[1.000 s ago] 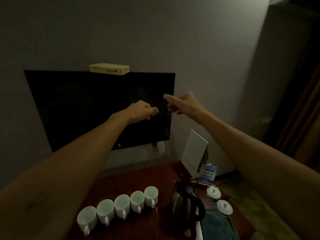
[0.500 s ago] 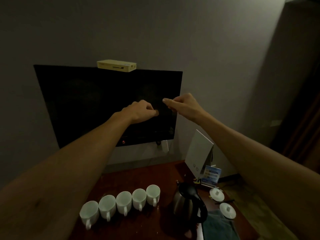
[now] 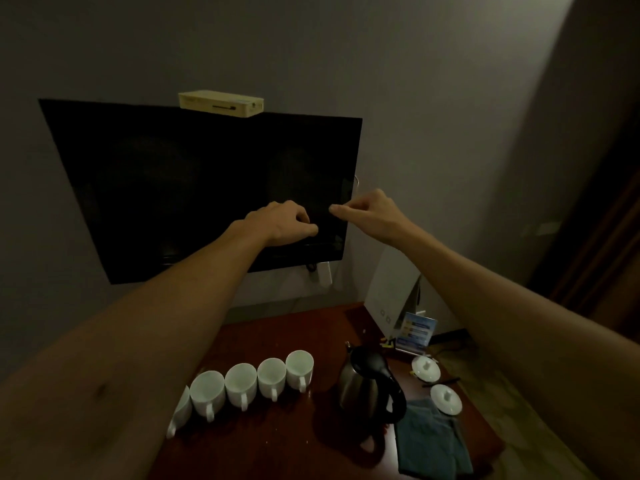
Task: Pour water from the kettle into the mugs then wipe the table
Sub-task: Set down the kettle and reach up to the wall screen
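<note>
Since the earlier frames, both hands are seen lower in the frame and closer to the table, and more of the tabletop is shown. The left hand (image 3: 282, 221) and right hand (image 3: 369, 211) are held out at the centre with fingers curled, nothing gripped, in front of the dark television (image 3: 194, 188).

On the red-brown table (image 3: 277, 330), at the bottom, five white mugs (image 3: 270, 375) are lined up; no water can be made out in them. The kettle (image 3: 369, 384) is stood just right of the row, lid closed, contents hidden. A folded grey cloth (image 3: 431, 441) is laid lower right, with two white lids (image 3: 445, 398) beside it.
</note>
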Demonstrator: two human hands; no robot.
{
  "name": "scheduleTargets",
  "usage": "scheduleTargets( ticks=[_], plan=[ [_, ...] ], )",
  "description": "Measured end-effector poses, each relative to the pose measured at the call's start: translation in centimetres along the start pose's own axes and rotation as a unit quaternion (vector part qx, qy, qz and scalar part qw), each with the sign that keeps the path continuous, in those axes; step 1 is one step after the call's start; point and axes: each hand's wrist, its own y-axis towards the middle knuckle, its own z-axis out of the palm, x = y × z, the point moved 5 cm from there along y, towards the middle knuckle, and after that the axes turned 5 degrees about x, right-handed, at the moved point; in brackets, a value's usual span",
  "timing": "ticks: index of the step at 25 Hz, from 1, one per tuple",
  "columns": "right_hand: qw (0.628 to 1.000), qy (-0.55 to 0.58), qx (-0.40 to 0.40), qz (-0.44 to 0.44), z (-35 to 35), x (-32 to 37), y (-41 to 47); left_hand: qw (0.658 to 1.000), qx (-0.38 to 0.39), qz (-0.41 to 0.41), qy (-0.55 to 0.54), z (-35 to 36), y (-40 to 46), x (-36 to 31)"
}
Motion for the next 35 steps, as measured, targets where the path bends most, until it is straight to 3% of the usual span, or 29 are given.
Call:
scheduleTargets(
  ticks=[11,25,35],
  plan=[
    [0.998,-0.023,0.018,0.049,-1.2,-7.9,-3.0,0.997,0.074,0.021,0.028,7.7,3.3,-5.8],
    [0.976,-0.048,0.031,0.209,-6.9,-28.4,-15.0,0.962,0.229,0.145,0.015,25.4,7.5,-23.7],
    [0.942,-0.038,0.121,0.31,3.5,-42.8,-21.8,0.919,0.366,0.145,0.035,43.7,6.8,-23.2]
  ],
)
